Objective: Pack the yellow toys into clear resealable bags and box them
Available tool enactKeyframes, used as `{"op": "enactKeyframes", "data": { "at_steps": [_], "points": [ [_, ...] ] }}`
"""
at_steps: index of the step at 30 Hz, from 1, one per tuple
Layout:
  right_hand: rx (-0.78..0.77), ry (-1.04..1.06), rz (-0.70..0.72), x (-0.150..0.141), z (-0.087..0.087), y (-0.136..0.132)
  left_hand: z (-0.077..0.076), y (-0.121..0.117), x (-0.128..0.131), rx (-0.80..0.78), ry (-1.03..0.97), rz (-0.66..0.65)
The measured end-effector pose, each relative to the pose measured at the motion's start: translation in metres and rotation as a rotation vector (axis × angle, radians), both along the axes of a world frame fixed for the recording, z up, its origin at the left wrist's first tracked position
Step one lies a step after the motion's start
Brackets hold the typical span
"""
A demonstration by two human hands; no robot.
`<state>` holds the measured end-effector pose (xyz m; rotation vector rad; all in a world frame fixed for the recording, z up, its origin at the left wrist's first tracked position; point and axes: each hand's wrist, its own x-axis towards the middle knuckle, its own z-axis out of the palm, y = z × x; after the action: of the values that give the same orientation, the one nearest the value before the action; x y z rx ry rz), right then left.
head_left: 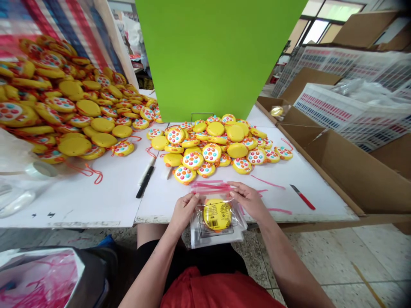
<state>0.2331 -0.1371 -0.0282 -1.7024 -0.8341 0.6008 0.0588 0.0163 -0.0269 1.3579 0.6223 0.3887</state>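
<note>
Over the near edge of the table (170,201), the bag (220,236) is pinched at its pink mouth (212,187) by left hand (185,208) and right hand (249,199); inside, the toy (217,214) is enclosed. Mouth handling appears in hand; aligned edges are called for next.

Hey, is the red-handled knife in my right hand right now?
No, the red-handled knife lies on the table, apart from your right hand, which holds the top of the clear bag.
</note>
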Motion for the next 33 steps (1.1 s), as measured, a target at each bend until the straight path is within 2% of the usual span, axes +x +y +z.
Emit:
{"op": "enactKeyframes", "data": {
  "at_steps": [3,5,8,9,10,11,13,17,19,22,25,28,33],
  "points": [
    [0.082,-0.034,-0.181,0.014,0.009,-0.014,-0.010,-0.001,0.001,0.180,0.039,-0.014],
    [0.204,-0.162,-0.449,0.033,0.020,-0.028,-0.016,-0.004,0.002,0.348,0.074,-0.028],
    [0.512,-0.428,-0.923,0.063,0.035,-0.046,-0.019,-0.011,0.006,0.708,0.121,-0.066],
    [0.593,-0.505,-1.001,0.070,0.038,-0.049,-0.019,-0.014,0.009,0.857,0.143,-0.081],
    [0.627,-0.567,-1.018,0.075,0.040,-0.050,-0.019,-0.018,0.012,1.006,0.178,-0.098],
    [0.607,-0.613,-0.979,0.078,0.040,-0.049,-0.017,-0.021,0.015,1.140,0.225,-0.116],
    [0.430,-0.682,-0.806,0.080,0.034,-0.040,-0.013,-0.026,0.024,1.318,0.347,-0.171],
    [0.059,-0.824,-0.418,0.082,0.004,-0.005,-0.006,-0.029,0.040,1.400,0.558,-0.253],
    [-0.080,-0.867,-0.309,0.087,-0.013,0.013,-0.005,-0.028,0.044,1.426,0.574,-0.250],
    [-0.297,-0.888,-0.293,0.094,-0.029,0.032,-0.007,-0.026,0.044,1.480,0.534,-0.217],
    [-0.431,-0.934,-0.334,0.095,-0.033,0.037,-0.010,-0.022,0.042,1.523,0.489,-0.187],
    [-0.463,-0.986,-0.316,0.090,-0.026,0.034,-0.013,-0.018,0.042,1.517,0.462,-0.181],
    [-0.436,-1.027,-0.172,0.077,-0.009,0.021,-0.017,-0.012,0.047,1.468,0.458,-0.156]
  ]
}}
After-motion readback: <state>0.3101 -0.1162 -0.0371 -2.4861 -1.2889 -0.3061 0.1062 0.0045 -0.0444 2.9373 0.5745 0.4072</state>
